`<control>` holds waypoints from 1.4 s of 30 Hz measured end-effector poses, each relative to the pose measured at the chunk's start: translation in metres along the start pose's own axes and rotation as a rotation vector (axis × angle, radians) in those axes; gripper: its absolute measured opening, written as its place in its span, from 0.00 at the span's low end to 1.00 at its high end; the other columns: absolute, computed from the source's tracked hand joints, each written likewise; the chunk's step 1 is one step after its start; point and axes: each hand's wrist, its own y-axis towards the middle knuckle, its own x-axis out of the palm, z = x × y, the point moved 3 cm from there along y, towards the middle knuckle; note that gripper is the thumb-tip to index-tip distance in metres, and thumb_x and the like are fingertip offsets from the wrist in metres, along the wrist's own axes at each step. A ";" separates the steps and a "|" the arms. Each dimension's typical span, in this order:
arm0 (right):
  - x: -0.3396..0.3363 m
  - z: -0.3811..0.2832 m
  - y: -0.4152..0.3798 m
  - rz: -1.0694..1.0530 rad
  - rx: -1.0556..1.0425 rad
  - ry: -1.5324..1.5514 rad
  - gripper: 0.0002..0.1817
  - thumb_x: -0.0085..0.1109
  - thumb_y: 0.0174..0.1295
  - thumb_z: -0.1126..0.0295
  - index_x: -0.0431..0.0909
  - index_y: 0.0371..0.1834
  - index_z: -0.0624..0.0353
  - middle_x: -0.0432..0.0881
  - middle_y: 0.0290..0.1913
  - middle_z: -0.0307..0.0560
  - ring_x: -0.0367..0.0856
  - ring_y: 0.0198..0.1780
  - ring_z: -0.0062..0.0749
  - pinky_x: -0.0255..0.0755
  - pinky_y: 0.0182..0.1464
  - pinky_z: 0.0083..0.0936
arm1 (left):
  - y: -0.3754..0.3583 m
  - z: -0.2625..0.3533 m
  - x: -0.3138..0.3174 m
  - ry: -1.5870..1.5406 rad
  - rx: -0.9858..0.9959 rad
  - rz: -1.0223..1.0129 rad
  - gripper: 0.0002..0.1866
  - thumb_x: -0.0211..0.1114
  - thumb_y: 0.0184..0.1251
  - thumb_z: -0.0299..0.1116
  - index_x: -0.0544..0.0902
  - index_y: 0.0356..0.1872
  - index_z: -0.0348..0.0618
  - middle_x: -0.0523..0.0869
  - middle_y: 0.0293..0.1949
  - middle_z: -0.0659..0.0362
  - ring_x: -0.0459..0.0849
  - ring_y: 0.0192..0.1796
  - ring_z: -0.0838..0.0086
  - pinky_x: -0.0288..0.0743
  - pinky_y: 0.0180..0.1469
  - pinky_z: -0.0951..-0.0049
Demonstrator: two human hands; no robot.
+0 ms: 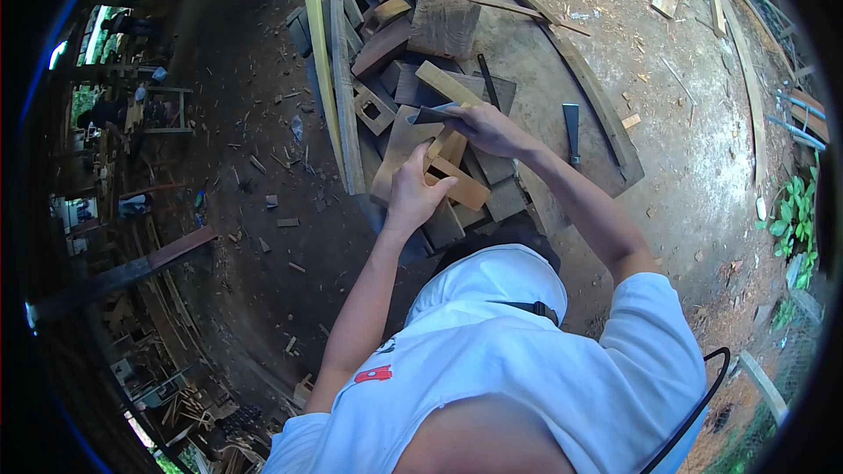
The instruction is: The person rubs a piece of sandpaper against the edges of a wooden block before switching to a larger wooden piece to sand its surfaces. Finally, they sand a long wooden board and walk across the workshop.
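The right hand [485,129] closes its fingers round a flat grey metal blade [432,114]; the left hand [413,193] grips a pale, angular wooden block [457,183] atop the rough-sawn offcut pile [443,26].

A white shirt [518,360] bears a small red mark [372,375]. Pale yellow-tan wooden pieces [457,177] lie among grey-brown planks [443,25]; green leaves [795,215] edge brown dirt ground [702,167].

We are finding no legible text, number, brand or sign anywhere in the head view. We are noting only a small red mark [372,375] on the white T-shirt [527,369]; its shape is not resolving into letters.
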 end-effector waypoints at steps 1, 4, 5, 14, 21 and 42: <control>-0.003 -0.012 -0.004 0.025 -0.081 0.098 0.15 0.53 0.67 0.69 0.77 0.55 0.55 0.83 0.37 0.61 0.82 0.41 0.57 0.76 0.45 0.45 | 0.000 0.003 -0.001 -0.003 -0.009 -0.001 0.37 0.75 0.49 0.30 0.71 0.63 0.32 0.84 0.50 0.40 0.84 0.54 0.52 0.77 0.56 0.63; 0.004 0.031 -0.008 0.053 0.120 0.065 0.15 0.52 0.68 0.68 0.77 0.56 0.56 0.83 0.37 0.62 0.82 0.43 0.59 0.76 0.47 0.46 | 0.002 0.007 0.000 -0.083 -0.027 -0.012 0.37 0.76 0.48 0.30 0.73 0.62 0.34 0.85 0.49 0.42 0.85 0.53 0.53 0.77 0.55 0.63; 0.008 0.045 -0.010 0.095 0.211 -0.011 0.15 0.53 0.68 0.68 0.77 0.56 0.56 0.83 0.38 0.63 0.82 0.44 0.59 0.76 0.48 0.45 | -0.001 0.003 0.001 -0.095 -0.022 0.006 0.36 0.76 0.48 0.30 0.73 0.62 0.35 0.85 0.48 0.42 0.85 0.53 0.54 0.77 0.55 0.63; 0.007 -0.019 -0.025 0.191 0.059 0.125 0.17 0.55 0.62 0.75 0.77 0.55 0.58 0.84 0.45 0.59 0.83 0.48 0.52 0.76 0.51 0.41 | 0.002 -0.021 0.004 -0.132 -0.119 -0.051 0.35 0.77 0.48 0.32 0.75 0.61 0.37 0.86 0.47 0.45 0.86 0.51 0.59 0.77 0.54 0.65; 0.013 -0.055 -0.028 0.272 -0.154 0.190 0.18 0.57 0.59 0.78 0.78 0.54 0.58 0.82 0.52 0.55 0.81 0.55 0.49 0.75 0.57 0.38 | 0.003 -0.009 -0.003 -0.080 -0.117 -0.073 0.31 0.77 0.49 0.33 0.77 0.55 0.34 0.87 0.46 0.45 0.87 0.50 0.60 0.78 0.52 0.64; 0.015 0.035 -0.025 0.411 0.241 0.035 0.10 0.50 0.70 0.68 0.76 0.49 0.57 0.79 0.28 0.62 0.80 0.33 0.60 0.71 0.35 0.46 | 0.013 -0.016 -0.007 -0.344 -0.046 -0.091 0.33 0.73 0.52 0.26 0.73 0.61 0.32 0.86 0.46 0.44 0.87 0.50 0.61 0.77 0.53 0.67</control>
